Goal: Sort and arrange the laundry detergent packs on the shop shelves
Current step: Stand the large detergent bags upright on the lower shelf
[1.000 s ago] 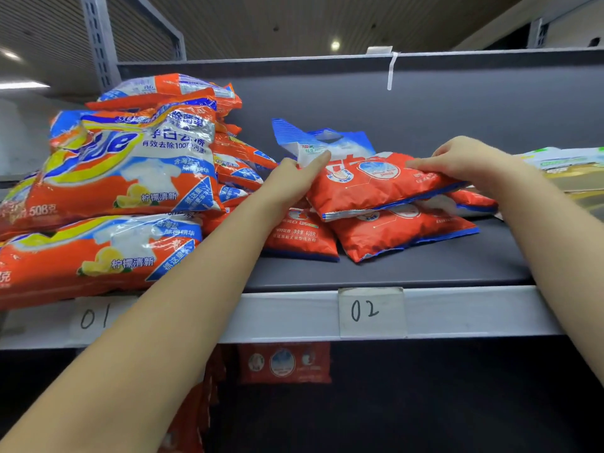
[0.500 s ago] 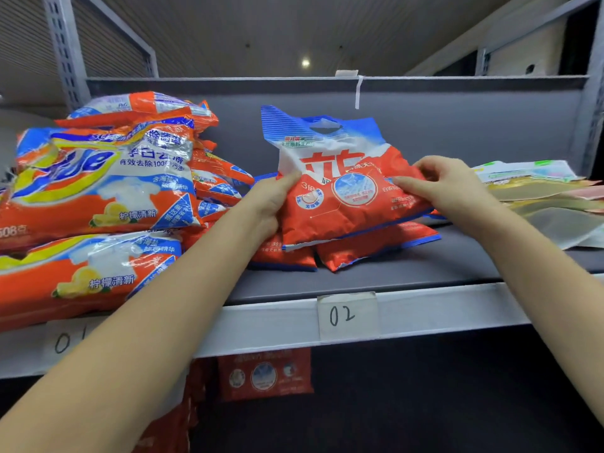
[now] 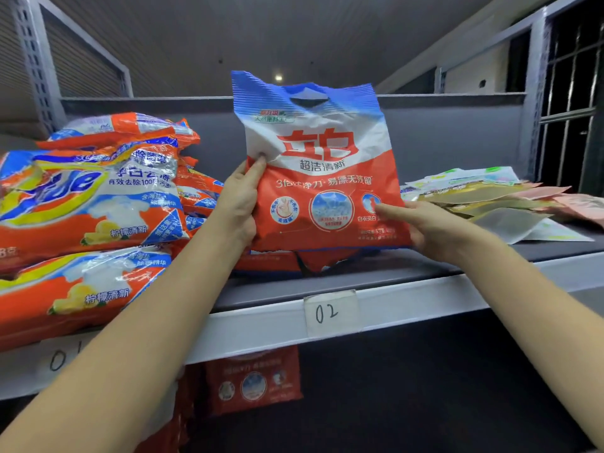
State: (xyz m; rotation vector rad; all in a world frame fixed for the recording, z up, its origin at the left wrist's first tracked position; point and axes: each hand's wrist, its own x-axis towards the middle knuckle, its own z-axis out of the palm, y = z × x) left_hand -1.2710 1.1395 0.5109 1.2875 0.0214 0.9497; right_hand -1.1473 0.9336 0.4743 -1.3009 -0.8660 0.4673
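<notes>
A red, white and blue detergent pack (image 3: 322, 165) stands upright over the grey shelf (image 3: 408, 286), above the label 02 (image 3: 330, 312). My left hand (image 3: 238, 201) grips its left edge, thumb on the front. My right hand (image 3: 425, 223) holds its lower right corner, thumb laid across the front. Under it lie more red packs (image 3: 277, 259) of the same kind, flat on the shelf. A stack of larger orange and blue packs (image 3: 91, 204) fills the shelf's left part, over the label 01 (image 3: 62, 358).
Flat pouches in gold, pink and white (image 3: 503, 201) lie piled on the shelf's right part. Another red pack (image 3: 255, 384) stands on the lower shelf. Metal uprights (image 3: 532, 103) frame the shelf, with a grey back panel (image 3: 457, 135) behind.
Both hands have lifted the red pack off the flat ones and tipped it from lying to upright, its front now facing me.
</notes>
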